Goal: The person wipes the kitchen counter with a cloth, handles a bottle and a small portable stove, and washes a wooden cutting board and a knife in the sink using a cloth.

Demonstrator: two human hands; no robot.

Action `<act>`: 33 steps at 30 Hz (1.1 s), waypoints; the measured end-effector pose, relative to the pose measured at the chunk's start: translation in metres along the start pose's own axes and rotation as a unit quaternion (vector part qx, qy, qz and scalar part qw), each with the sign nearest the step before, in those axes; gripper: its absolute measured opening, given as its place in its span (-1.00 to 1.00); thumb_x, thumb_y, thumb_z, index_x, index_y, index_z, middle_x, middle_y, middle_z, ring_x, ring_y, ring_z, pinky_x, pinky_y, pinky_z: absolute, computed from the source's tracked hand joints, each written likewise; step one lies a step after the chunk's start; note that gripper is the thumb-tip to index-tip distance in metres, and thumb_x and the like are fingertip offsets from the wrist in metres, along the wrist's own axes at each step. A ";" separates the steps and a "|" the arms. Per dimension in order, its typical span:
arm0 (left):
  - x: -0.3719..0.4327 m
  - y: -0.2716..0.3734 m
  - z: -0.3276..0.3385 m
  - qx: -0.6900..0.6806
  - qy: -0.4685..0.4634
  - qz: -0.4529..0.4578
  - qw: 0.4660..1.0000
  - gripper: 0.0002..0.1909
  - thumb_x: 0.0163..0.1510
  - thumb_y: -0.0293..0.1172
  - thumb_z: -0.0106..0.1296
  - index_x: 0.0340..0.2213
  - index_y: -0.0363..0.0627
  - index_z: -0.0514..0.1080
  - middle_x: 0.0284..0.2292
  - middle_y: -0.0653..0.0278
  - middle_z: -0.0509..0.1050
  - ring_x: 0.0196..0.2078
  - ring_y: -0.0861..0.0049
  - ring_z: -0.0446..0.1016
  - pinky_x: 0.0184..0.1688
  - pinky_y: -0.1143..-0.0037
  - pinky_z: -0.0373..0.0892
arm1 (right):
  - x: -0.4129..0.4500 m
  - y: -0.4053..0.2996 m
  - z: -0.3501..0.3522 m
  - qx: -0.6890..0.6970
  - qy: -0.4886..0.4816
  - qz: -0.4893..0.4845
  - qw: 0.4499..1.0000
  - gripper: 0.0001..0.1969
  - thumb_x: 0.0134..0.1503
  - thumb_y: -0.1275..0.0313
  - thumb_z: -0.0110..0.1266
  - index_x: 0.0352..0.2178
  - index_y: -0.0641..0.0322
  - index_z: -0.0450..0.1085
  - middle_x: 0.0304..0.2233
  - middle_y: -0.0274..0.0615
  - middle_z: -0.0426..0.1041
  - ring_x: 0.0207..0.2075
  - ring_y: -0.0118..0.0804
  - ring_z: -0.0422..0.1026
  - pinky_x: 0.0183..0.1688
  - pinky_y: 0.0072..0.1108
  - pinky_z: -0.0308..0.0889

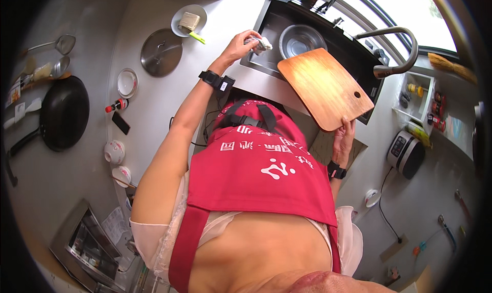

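Observation:
A wooden cutting board (326, 89) with a small hanging hole is tilted over the front edge of the dark sink (265, 24). My right hand (343, 137) grips its lower edge, near the corner to the right. Bunched in my left hand (246, 43) is a pale cloth (263, 46), held above the left end of the sink and apart from the board. A round metal basin (300, 41) sits in the sink behind the board, which hides part of its rim.
A curved faucet (407, 47) arches over the sink's right end. Left of the sink are a plate (177, 22) with a wrapped block and green-handled tool, a pan lid (161, 52), bowls (127, 83), a bottle (120, 104) and a phone (121, 123). A rice cooker (406, 154) stands right.

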State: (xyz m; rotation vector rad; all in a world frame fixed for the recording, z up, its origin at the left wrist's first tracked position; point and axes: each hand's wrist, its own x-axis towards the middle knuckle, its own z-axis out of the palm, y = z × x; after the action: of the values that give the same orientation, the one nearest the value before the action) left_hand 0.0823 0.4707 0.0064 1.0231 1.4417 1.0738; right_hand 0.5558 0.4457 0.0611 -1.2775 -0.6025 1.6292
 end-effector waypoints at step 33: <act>0.003 0.034 0.158 0.248 -0.089 0.257 0.930 -0.85 0.04 -0.39 0.20 -0.32 -0.12 0.61 -0.20 0.14 0.52 -0.09 0.24 0.49 0.02 0.35 0.38 | 0.000 0.002 0.050 0.021 -0.075 -0.005 0.997 -0.37 0.15 0.58 0.09 0.24 0.31 0.06 0.06 -0.06 0.38 -0.01 -0.23 0.48 0.01 -0.43 0.45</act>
State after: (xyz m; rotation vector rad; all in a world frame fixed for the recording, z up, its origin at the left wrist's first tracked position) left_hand 0.2403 0.4971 0.0260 1.8921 1.3570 0.9512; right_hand 0.5088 0.4530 0.0759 -1.1268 -0.6610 1.7315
